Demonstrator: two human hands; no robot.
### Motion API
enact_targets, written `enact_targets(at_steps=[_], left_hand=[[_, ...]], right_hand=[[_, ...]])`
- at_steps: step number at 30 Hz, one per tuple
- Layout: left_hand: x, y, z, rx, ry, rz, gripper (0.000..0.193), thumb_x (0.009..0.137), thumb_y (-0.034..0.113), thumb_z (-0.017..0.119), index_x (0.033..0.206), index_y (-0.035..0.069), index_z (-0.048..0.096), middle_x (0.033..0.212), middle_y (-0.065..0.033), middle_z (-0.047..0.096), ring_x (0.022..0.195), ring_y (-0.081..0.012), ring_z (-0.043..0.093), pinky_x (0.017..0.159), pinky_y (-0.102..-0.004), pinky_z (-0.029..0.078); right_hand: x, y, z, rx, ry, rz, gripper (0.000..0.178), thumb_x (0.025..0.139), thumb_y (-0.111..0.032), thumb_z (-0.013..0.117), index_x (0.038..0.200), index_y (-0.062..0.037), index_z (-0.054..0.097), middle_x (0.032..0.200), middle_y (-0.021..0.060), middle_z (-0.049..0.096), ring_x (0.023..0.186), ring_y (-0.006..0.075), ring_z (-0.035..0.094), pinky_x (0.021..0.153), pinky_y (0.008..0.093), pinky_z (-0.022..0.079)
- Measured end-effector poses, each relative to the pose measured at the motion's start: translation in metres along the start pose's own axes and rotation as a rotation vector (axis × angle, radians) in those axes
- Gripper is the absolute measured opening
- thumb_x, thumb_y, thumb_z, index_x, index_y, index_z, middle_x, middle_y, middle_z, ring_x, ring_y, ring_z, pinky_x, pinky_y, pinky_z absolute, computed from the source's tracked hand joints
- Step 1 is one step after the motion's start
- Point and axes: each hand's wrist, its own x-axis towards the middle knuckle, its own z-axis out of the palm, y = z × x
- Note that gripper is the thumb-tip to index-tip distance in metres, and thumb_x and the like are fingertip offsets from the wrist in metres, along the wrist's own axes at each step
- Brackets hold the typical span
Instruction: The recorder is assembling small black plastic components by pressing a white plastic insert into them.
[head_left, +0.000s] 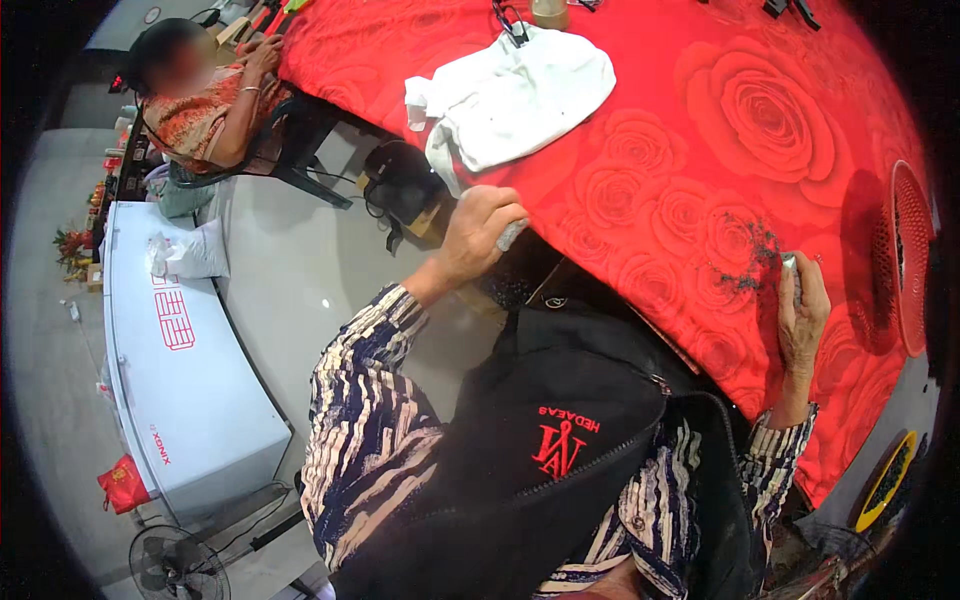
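While the wearer leans over the near edge of the counter [610, 265], a black zippered cloth piece [480, 430] with a red emblem lies across the front of a striped shirt [365, 375]. Left hand [478, 238]: just off the counter's edge, fingers curled in and pinching a small grey piece [511, 235]; its kind is too small to tell. Right hand [805, 315]: over the counter, thumb and fingers closed on a second, pale grey piece [796, 282], mostly hidden by the grip. Dark crumbs [745, 255] lie scattered on the rose-patterned red cloth [765, 120], just left of the right hand. To the right, a red perforated basket [912, 260] near the rim of view; lower down on that side, a yellow-rimmed tray [862, 512] with dark contents.

Farther across the counter: a crumpled white cloth [525, 95], one end hanging over the edge, and a small jar [550, 13] just beyond it. Off to the left, a white chest [200, 400] on the floor, with a white plastic bag [195, 252] on top; a standing fan [172, 566] near its lower end. Beyond, at the counter's far left, another person [205, 125] sits in a dark chair [290, 150], hands together.
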Motion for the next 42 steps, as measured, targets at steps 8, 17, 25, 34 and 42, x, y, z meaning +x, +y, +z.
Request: enact_targets(at_steps=[8,17,25,34,42], left_hand=[[-0.026,0.010,-0.005,0.188,0.038,-0.077,0.026,0.070,0.008,0.070,0.093,0.005,0.056,0.097,-0.0107,0.056,0.091,-0.0285,0.053,0.079,-0.0389,0.043],[0.059,0.096,-0.003,-0.512,0.148,0.099,0.018,0.070,0.006,0.073,0.083,0.007,0.062,0.085,-0.0061,0.060,0.081,-0.0256,0.055,0.071,-0.0369,0.044],[0.157,0.205,-0.053,-1.541,0.582,0.139,0.033,0.092,0.031,0.051,0.098,0.000,0.062,0.093,-0.0192,0.065,0.086,-0.0344,0.055,0.075,-0.0404,0.045],[0.191,0.225,-0.035,-1.445,0.969,0.459,0.038,0.082,0.011,0.061,0.119,0.011,0.052,0.112,-0.0012,0.060,0.112,-0.0334,0.046,0.096,-0.0433,0.037],[0.180,0.279,-0.095,-1.321,0.762,-0.573,0.025,0.082,0.009,0.060,0.107,0.009,0.056,0.107,-0.0002,0.061,0.109,-0.0270,0.048,0.094,-0.0381,0.040]], right_hand=[[-0.001,-0.003,-0.005,-0.022,0.028,-0.026,0.013,0.088,-0.003,0.050,0.100,0.0018,0.055,0.077,0.0127,0.049,0.064,0.0224,0.050,0.058,0.0309,0.041],[0.002,-0.009,-0.005,0.012,0.029,-0.037,0.014,0.085,0.000,0.052,0.099,0.0019,0.055,0.076,0.0135,0.050,0.061,0.0245,0.050,0.055,0.0327,0.041],[0.000,-0.012,-0.013,-0.032,0.034,-0.030,0.018,0.080,0.001,0.057,0.098,0.0002,0.055,0.076,0.0132,0.051,0.062,0.0264,0.054,0.054,0.0346,0.043],[-0.002,-0.009,-0.003,-0.054,-0.032,-0.045,0.019,0.079,-0.001,0.058,0.098,-0.0006,0.055,0.077,0.0130,0.053,0.063,0.0280,0.055,0.054,0.0358,0.044],[0.003,-0.007,-0.001,-0.074,-0.037,-0.042,0.020,0.080,-0.003,0.059,0.100,-0.0010,0.055,0.076,0.0135,0.052,0.065,0.0308,0.056,0.056,0.0378,0.044]])
